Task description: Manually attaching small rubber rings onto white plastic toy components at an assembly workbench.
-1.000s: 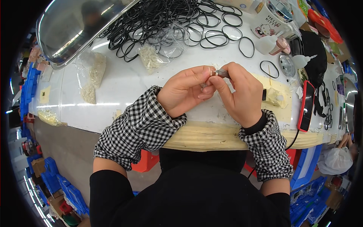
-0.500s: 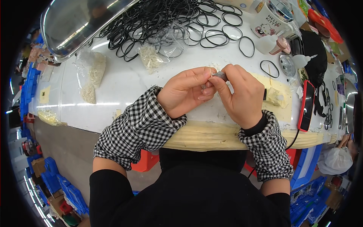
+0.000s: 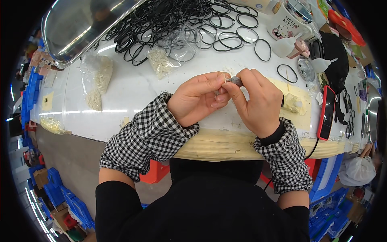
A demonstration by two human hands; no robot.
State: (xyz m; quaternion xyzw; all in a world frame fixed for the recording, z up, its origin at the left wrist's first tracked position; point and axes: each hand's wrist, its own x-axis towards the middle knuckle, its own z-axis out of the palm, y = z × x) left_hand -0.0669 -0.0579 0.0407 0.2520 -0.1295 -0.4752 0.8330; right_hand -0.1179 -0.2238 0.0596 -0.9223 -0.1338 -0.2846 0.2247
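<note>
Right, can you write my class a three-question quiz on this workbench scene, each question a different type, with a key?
1. Multiple choice: which hand's thumb and index finger pinch the small grey piece?
A) left hand
B) right hand
2. True or false: the heaped black rubber bands lie higher in the picture than the right hand.
3. Short answer: what colours and pattern do the sleeve covers have?

Key: 1. B; 2. True; 3. Black-and-white check.

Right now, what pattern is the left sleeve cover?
Left sleeve cover: black-and-white check, best in the head view.
</note>
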